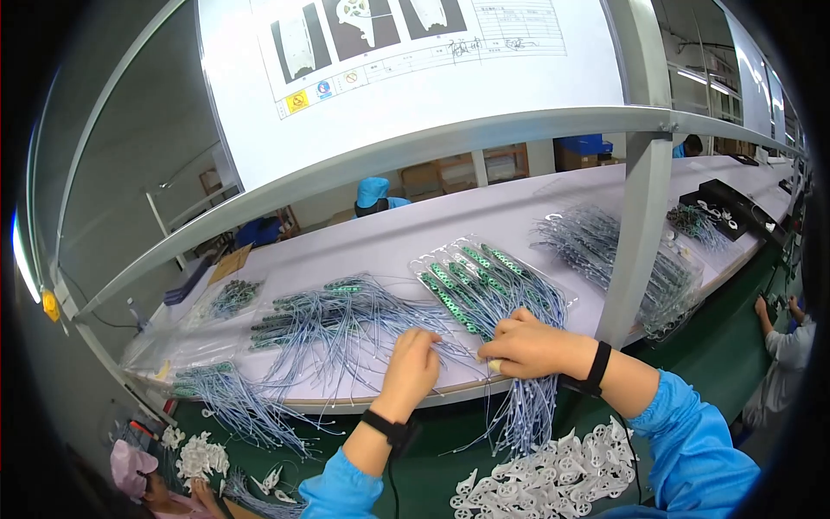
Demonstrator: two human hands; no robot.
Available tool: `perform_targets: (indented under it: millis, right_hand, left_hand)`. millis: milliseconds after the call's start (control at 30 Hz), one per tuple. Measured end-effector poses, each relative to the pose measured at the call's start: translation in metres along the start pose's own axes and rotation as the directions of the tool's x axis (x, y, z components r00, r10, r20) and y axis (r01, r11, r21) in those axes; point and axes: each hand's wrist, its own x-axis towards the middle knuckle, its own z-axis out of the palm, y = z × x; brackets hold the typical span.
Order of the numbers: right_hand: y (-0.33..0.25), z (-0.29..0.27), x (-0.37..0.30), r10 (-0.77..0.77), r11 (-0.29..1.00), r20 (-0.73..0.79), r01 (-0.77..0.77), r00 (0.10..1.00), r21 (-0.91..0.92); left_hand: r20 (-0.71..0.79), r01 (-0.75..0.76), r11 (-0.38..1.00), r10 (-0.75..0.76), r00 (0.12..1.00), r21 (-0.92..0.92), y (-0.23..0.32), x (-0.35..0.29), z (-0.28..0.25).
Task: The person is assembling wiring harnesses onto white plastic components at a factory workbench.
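My left hand (413, 363), with curled fingers, is at the table's front edge beside loose blue-grey wires. What it pinches, if anything, is too small to tell. To its right, my right hand (534, 348) is closed over the wires (538, 402) that hang off the edge; a pale yellow cover shows on one fingertip. I cannot make out what sits between its fingers. Just beyond lies a clear plastic tray (445, 248) holding rows of green circuit boards (450, 298), whose wires trail toward my right hand.
More wired boards (333, 316) lie to the left, with another bundle (229, 394) over the edge. Stacked clear trays (588, 251) stand behind a metal post (644, 233). White plastic parts (553, 476) are heaped below on a green surface (424, 458). Other people sit nearby.
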Motion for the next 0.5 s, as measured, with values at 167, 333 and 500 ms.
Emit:
perform_targets:
  millis: [167, 333, 500]
  right_hand:
    - [0.005, 0.003, -0.008, 0.019, 0.993, -0.012, -0.02, 1.0, -0.118]
    - [-0.004, 0.015, -0.007, -0.001, 0.972, -0.113, -0.025, 0.994, -0.232]
    - [-0.001, -0.001, -0.012, -0.013, 0.967, -0.019, 0.008, 1.0, -0.254]
  left_hand:
    - [0.275, -0.071, 0.997, 0.061, 0.959, 0.029, -0.011, 0.016, 0.048]
    - [0.32, -0.143, 0.989, 0.127, 0.939, 0.026, 0.005, 0.011, 0.037]
    - [0.328, -0.289, 0.956, 0.29, 0.899, -0.051, -0.01, 0.005, 0.02]
